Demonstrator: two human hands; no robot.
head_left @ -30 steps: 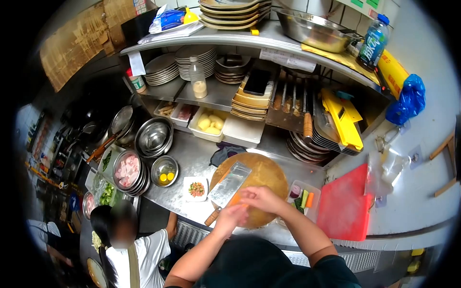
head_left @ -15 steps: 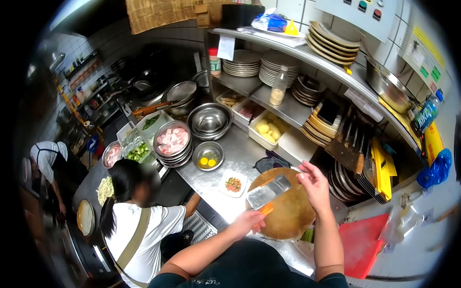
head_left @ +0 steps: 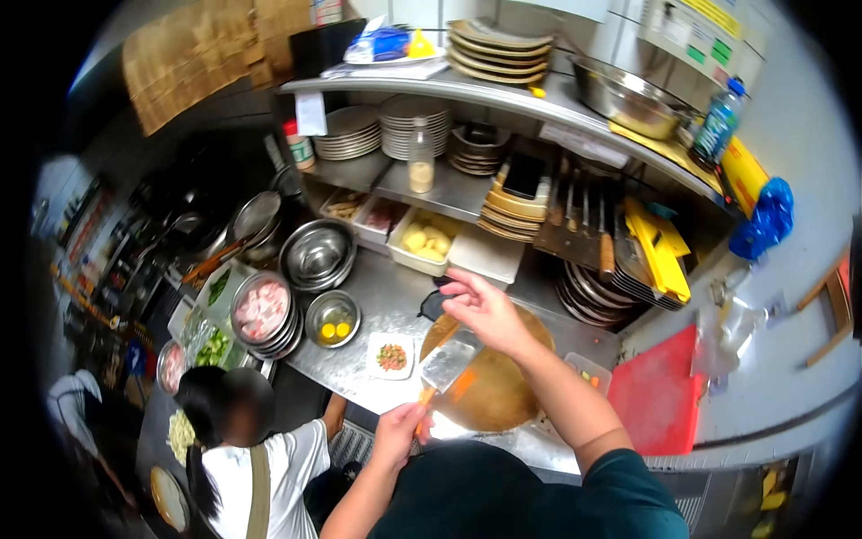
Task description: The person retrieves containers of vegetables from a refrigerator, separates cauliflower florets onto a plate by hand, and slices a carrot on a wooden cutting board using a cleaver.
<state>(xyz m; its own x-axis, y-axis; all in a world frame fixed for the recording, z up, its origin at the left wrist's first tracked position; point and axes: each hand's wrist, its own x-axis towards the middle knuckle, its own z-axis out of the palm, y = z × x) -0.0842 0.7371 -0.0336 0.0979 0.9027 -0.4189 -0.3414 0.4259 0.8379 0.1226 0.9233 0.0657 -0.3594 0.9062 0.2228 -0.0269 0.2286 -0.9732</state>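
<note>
A round wooden chopping board (head_left: pixel 507 377) lies on the steel counter, with a cleaver (head_left: pixel 449 361) flat on its left part. Orange carrot pieces (head_left: pixel 463 384) show beside the blade. My left hand (head_left: pixel 401 431) is at the board's lower left edge, its fingers closed on a small orange carrot piece (head_left: pixel 426 396). Above the board's upper part, my right hand (head_left: pixel 483 310) is raised with its fingers apart and nothing in them. Left of the board stands a white dish of chopped bits (head_left: pixel 391 357).
A bowl with two yolks (head_left: pixel 333 320) and a bowl of raw meat (head_left: pixel 261 308) stand at the left. A person in a white shirt (head_left: pixel 287 467) is close by, lower left. A red board (head_left: pixel 655 395) is at the right. Shelves (head_left: pixel 404 87) hold plates.
The view has swung right since half a second ago. My right hand has moved from the board's right side to over its upper part. My left hand stays near the lower left edge.
</note>
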